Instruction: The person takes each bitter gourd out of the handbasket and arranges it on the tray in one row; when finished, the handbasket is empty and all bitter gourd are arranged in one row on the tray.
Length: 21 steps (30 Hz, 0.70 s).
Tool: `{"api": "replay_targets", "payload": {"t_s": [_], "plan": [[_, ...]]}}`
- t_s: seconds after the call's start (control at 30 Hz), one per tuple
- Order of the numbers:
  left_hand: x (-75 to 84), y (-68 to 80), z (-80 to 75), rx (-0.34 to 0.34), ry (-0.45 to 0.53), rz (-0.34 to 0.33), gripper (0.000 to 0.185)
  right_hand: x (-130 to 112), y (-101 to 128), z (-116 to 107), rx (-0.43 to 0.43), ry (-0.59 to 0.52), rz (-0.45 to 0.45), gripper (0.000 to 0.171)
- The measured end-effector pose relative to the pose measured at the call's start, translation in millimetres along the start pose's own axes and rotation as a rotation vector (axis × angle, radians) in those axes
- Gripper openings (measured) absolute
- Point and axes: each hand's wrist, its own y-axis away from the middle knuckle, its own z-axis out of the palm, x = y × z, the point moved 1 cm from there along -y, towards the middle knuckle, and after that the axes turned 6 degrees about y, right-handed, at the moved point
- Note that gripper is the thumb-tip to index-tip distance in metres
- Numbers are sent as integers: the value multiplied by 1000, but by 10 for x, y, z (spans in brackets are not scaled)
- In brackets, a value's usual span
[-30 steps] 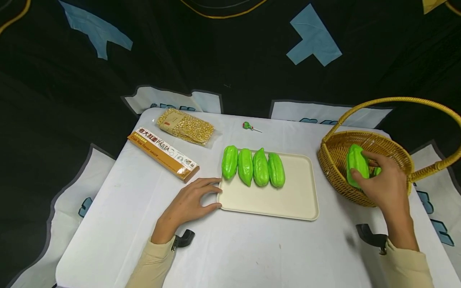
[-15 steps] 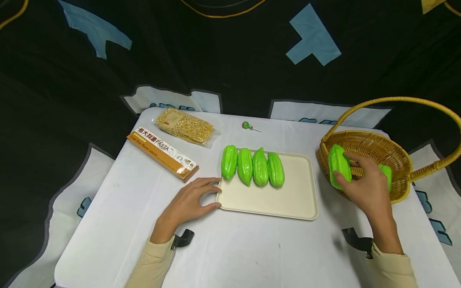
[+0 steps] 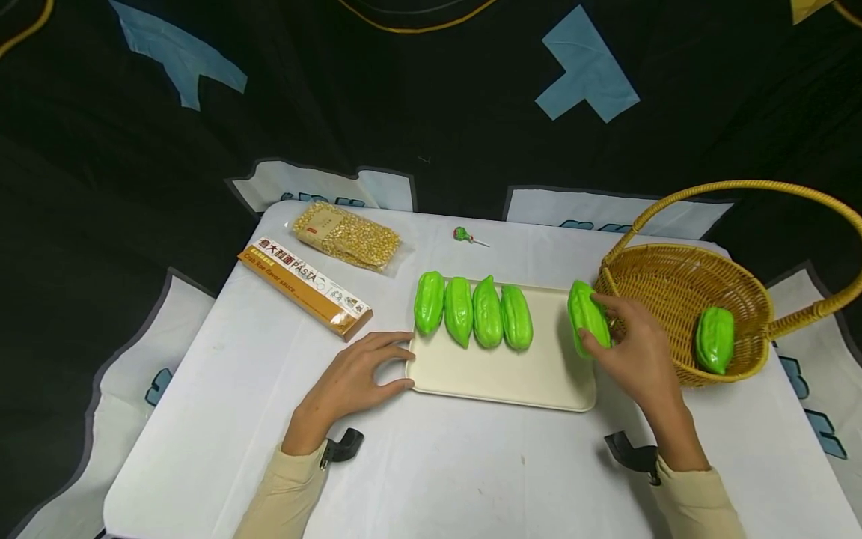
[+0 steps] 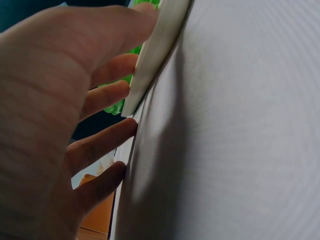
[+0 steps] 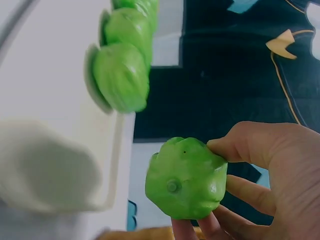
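Observation:
My right hand [image 3: 636, 348] pinches a bright green ribbed gourd [image 3: 587, 318] between thumb and fingers, over the right end of the cream tray [image 3: 498, 378]. In the right wrist view this gourd [image 5: 182, 180] shows its round stem end, and a shadow falls on the tray surface. Several similar gourds [image 3: 488, 313] lie side by side along the tray's back left part. At the tray's left edge, my left hand [image 3: 357, 378] rests with its fingers spread and fingertips at the rim. In the left wrist view its thumb [image 4: 142, 20] lies against the tray's side.
A wicker basket [image 3: 646, 262] with a tall handle stands right of the tray, one more green gourd [image 3: 714, 340] inside. Behind and left lie a bag of corn kernels [image 3: 346, 236] and a pasta box [image 3: 306, 288]. A lollipop [image 3: 462, 234] lies behind the tray.
My right hand has carried the gourd leftward out of the basket to above the tray's right end. The gourd left in the basket now shows fully. My left hand has stayed put.

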Motion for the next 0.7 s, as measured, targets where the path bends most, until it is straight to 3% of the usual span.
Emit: {"api": "replay_targets", "payload": {"t_s": [0.27, 0.7], "plan": [[1, -3, -6, 4, 0, 4, 40, -41, -1, 271, -74, -71, 3, 55], [9, 2, -9, 4, 5, 0, 39, 23, -50, 589, -175, -41, 34, 54]]}}
